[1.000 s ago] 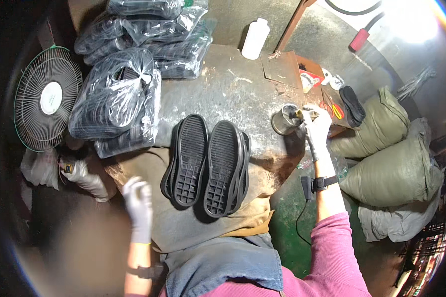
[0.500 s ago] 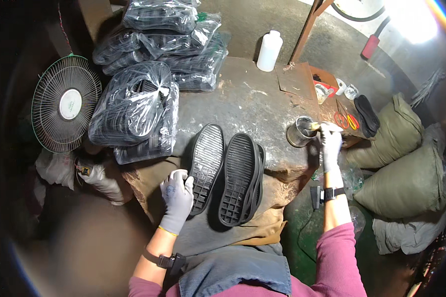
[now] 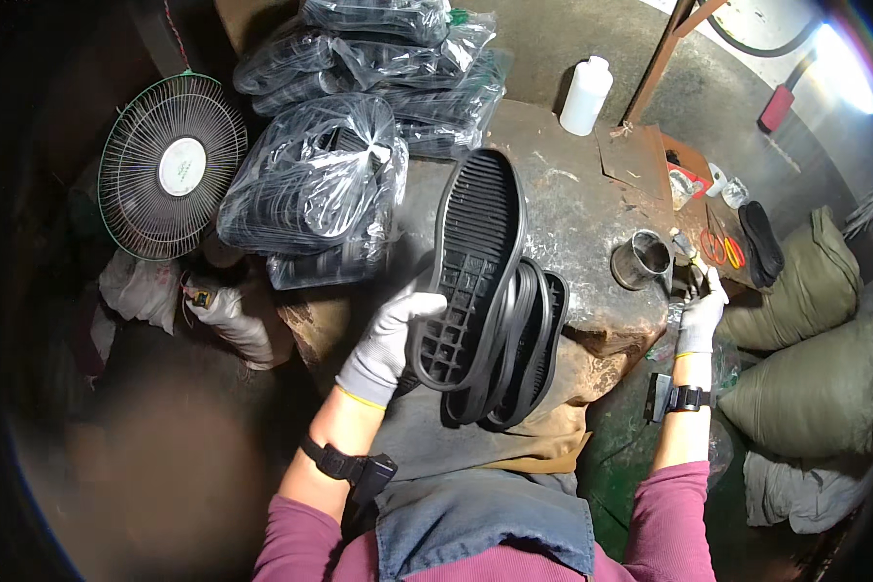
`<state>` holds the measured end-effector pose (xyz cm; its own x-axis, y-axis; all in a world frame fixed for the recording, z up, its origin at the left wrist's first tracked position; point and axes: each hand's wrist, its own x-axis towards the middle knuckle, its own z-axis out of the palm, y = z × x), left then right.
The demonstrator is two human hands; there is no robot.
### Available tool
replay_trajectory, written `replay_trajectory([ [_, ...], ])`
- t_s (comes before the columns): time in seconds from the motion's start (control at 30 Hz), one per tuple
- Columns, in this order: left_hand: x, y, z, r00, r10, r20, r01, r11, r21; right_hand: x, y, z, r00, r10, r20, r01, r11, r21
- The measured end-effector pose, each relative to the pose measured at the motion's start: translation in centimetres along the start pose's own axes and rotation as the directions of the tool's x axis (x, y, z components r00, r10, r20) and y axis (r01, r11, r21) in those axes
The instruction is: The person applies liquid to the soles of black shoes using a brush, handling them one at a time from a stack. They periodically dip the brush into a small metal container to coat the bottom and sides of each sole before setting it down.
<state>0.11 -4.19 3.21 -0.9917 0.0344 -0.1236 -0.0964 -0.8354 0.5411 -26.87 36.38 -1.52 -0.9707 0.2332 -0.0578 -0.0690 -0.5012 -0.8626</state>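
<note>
Here's the left hand (image 3: 390, 335), gloved, with a black sole (image 3: 475, 267) in its grip at the near left edge: thumb lying over the rim, fingers tucked beneath and out of sight. The sole sits above the near part of the table (image 3: 563, 218), tilted, ribs and grid facing up, its far end pointing away from the body.

And it looks a friendly thing to handle! Rubbery, I'd judge, light enough for one hand, firm with a little bend, hardly fragile. The dry glove should bite well on it; the raised side rim looks the best hold, leaving the grid and ribs uncovered.

Over to the right hand (image 3: 700, 308), just beyond the table's right edge, fingers pinched narrow around a small brush (image 3: 688, 250) (at least it looks like one; much of it is hidden).

Now the surroundings! More soles (image 3: 532, 354) lean together under and right of the raised one, close enough to snag its edge; whether they touch it, I can't tell. A metal cup (image 3: 633, 264) stands between the two hands, easy to knock on a crossing. Scissors (image 3: 722, 250) lie just past the brush. Bulky plastic bags (image 3: 306, 184) crowd the left, near the sole's far end, while the white bottle (image 3: 587, 95) stands well back, out of the way.
</note>
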Motion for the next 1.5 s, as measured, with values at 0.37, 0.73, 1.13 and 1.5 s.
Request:
replay_trajectory([
  [0.37,3.3,-6.0,4.3,0.884,-0.208,0.419,0.399,0.803,-0.442,-6.4,-0.3,3.4,0.924,-0.131,0.359,0.17,0.982,-0.079],
  [0.73,1.5,-6.7,2.6,0.793,-0.522,0.315,0.609,0.646,-0.46,-11.0,2.8,10.1,0.89,-0.261,0.375,0.392,0.858,-0.333],
  [1.13,3.4,-8.2,1.7,0.903,-0.278,0.329,0.431,0.596,-0.678,-22.7,2.9,10.4,0.784,-0.087,0.615,0.345,0.885,-0.314],
  [1.5,2.3,-2.3,2.5,0.984,-0.168,0.052,0.153,0.964,0.217,-24.8,0.1,9.9,0.662,0.022,0.749,0.463,0.775,-0.431],
])
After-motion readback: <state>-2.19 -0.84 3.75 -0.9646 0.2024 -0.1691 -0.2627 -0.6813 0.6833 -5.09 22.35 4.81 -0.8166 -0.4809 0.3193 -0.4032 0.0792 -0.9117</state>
